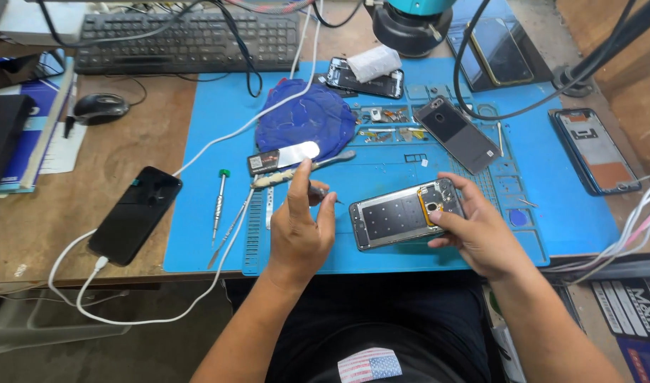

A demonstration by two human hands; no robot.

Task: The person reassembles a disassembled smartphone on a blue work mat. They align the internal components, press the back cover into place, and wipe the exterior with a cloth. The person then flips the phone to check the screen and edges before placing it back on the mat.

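An opened phone point(396, 215) with its back removed lies on the blue work mat point(382, 156). My right hand point(476, 230) grips its right end, thumb by the yellow-edged camera part. My left hand point(300, 230) holds a thin pointed tool point(323, 192), its tip aimed toward the phone's left end. A taped tweezer-like tool point(296, 172) lies just beyond my left hand.
A green-capped screwdriver point(219, 198) and a metal pick lie left on the mat. A black phone point(135, 214) on a white cable rests on the wooden desk. A blue cloth point(304, 113), other phone bodies point(458, 135), a keyboard point(186, 39), a mouse point(100, 107) and a microscope base point(412, 27) stand behind.
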